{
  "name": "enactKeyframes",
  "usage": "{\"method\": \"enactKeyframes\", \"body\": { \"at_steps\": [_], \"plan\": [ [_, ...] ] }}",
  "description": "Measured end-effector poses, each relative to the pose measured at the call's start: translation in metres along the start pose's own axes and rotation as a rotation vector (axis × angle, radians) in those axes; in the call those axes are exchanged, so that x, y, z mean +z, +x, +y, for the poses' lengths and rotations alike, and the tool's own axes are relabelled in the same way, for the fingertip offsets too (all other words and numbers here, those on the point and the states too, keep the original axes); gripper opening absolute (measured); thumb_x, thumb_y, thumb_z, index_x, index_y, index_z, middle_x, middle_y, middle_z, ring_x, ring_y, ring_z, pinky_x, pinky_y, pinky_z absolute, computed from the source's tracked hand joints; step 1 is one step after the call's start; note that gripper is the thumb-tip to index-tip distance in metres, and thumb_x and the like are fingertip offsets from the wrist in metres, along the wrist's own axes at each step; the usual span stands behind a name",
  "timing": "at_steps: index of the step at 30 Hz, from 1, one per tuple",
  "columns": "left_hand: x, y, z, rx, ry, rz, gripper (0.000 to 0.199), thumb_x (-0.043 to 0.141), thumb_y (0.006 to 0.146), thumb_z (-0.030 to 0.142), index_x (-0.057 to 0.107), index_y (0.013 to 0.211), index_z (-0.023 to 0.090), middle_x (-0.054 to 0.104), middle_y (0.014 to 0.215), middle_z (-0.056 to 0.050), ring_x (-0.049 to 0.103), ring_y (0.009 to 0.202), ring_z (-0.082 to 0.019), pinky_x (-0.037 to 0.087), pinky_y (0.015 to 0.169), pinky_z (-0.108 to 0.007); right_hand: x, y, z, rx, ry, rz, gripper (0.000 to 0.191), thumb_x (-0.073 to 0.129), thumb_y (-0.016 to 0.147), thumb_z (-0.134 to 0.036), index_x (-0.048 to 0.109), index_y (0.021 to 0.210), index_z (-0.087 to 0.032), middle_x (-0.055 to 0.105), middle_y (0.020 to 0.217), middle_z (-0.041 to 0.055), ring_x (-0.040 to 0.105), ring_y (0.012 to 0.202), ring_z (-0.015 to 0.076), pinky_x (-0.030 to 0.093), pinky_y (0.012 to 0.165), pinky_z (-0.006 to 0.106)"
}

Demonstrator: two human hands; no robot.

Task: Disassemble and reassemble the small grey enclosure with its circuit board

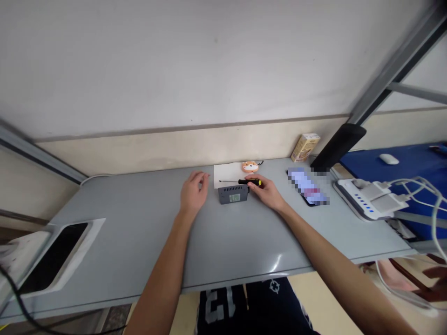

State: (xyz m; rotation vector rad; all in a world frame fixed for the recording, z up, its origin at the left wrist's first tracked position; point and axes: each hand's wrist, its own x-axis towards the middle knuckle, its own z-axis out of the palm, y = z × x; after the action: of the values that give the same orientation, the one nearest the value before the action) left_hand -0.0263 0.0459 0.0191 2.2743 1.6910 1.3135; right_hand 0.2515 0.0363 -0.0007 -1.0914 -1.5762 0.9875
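Note:
A small dark grey box with vent slots and a pale label stands on its edge on the grey desk. My right hand is closed around the black and yellow handle of a screwdriver, whose thin shaft points left behind the grey box. My left hand rests on the desk left of the box, apart from it. Its fingers are curled together, and whatever they hold, if anything, is too small to make out. Behind the screwdriver lies a white sheet of paper.
An orange animal-face case lies on the paper's right side. Further right are a phone, a small carton, a black cylinder and a power strip with white plugs. A dark-screened tablet lies at left.

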Motion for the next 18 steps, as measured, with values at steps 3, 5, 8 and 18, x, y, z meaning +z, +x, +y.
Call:
{"method": "enactKeyframes", "body": {
  "at_steps": [3,5,8,18],
  "plan": [
    [0.007,-0.005,-0.01,0.003,0.047,-0.085,0.029,0.048,0.103,0.033,0.074,0.105,0.022,0.071,0.104,-0.008,0.066,0.084,-0.02,0.051,0.08,-0.033,0.0,0.0,0.002,0.002,0.0,0.0,0.035,0.065,0.089,-0.049,0.072,0.113,-0.024,0.074,0.118,0.0059,0.066,0.104,0.0225,0.05,0.089,0.036],
    [0.014,-0.011,-0.012,0.041,0.104,-0.135,0.028,0.048,0.102,0.028,0.073,0.114,0.023,0.069,0.109,-0.01,0.065,0.096,-0.023,0.05,0.088,-0.037,0.0,0.0,0.003,0.018,-0.013,-0.011,0.036,0.065,0.09,-0.049,0.072,0.114,-0.024,0.074,0.117,0.0058,0.066,0.099,0.0213,0.05,0.088,0.035],
    [0.023,-0.019,-0.014,0.076,0.253,-0.184,0.038,0.047,0.1,0.021,0.068,0.13,0.029,0.063,0.125,-0.015,0.058,0.114,-0.031,0.045,0.097,-0.05,-0.002,-0.001,0.003,0.056,-0.03,-0.041,0.037,0.064,0.09,-0.049,0.072,0.117,-0.025,0.074,0.118,0.0055,0.065,0.092,0.0198,0.051,0.082,0.035],
    [0.031,-0.025,-0.015,0.037,0.273,-0.24,0.043,0.047,0.095,0.014,0.069,0.128,0.031,0.058,0.134,-0.017,0.049,0.122,-0.037,0.04,0.098,-0.059,0.004,0.001,0.004,0.094,-0.004,-0.036,0.038,0.065,0.09,-0.049,0.073,0.119,-0.025,0.074,0.116,0.0054,0.064,0.09,0.0193,0.049,0.081,0.034]
  ]
}}
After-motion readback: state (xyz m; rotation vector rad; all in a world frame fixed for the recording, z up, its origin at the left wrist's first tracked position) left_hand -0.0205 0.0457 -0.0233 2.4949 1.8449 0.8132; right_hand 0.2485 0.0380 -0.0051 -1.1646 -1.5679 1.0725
